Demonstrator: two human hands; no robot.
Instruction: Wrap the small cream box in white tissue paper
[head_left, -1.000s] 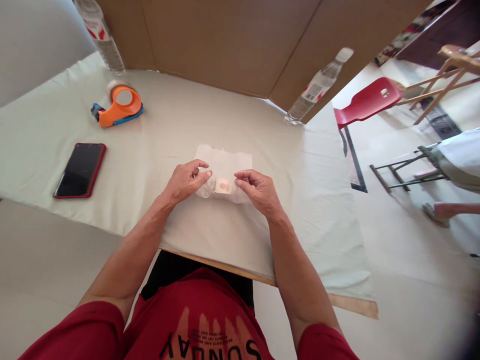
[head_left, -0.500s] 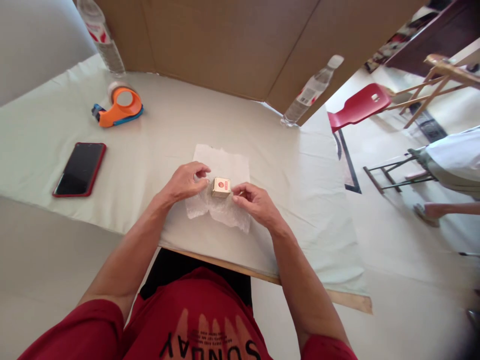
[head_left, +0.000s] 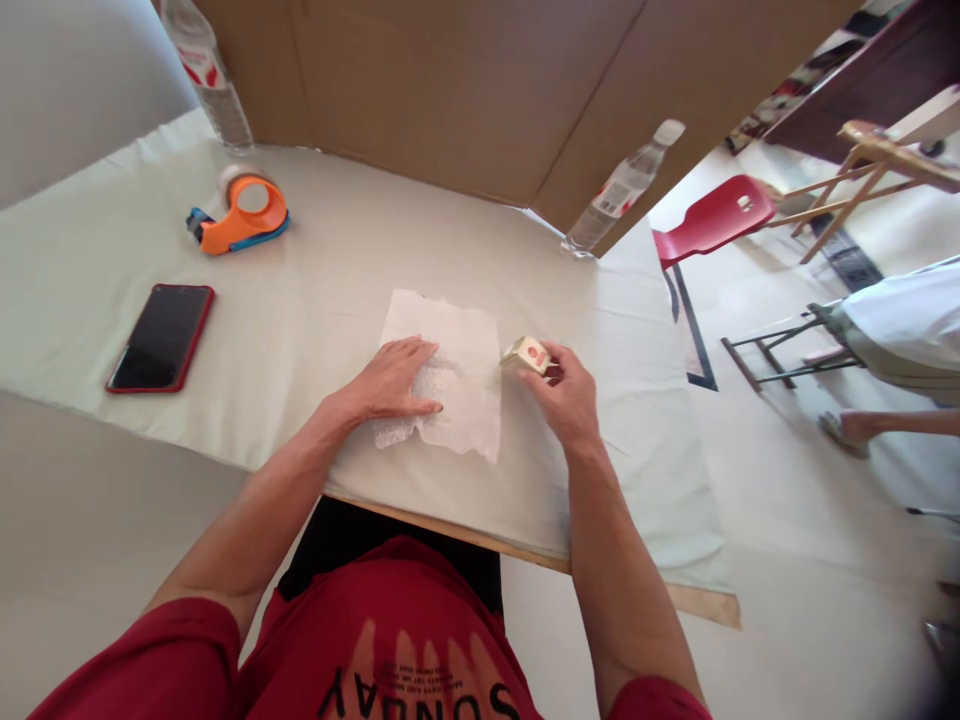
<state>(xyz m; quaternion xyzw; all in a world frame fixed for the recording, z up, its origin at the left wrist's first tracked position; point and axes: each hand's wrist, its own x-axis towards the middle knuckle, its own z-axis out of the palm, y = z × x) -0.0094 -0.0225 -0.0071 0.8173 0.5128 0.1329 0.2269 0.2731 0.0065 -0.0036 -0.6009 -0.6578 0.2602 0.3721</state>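
Observation:
A small cream and gold box (head_left: 531, 354) with a red mark on its face is gripped by my right hand (head_left: 566, 395), tilted, just right of the wrap. My left hand (head_left: 394, 380) lies with fingers spread on the left part of a sheet of bubble wrap (head_left: 469, 385). The sheet is whitish, roughly square, with a ragged lower edge, and rests on the cloth-covered table (head_left: 330, 270).
A phone in a red case (head_left: 161, 338) and an orange tape dispenser (head_left: 251, 212) lie at left. Water bottles (head_left: 210, 85) (head_left: 622, 190) stand before a cardboard panel (head_left: 450, 90). Beyond the table's right edge are a red chair (head_left: 720, 220) and a seated person (head_left: 900, 330).
My right hand has taken hold of the small box and carried it off the bubble wrap to the right. The left hand has spread flatter onto the sheet.

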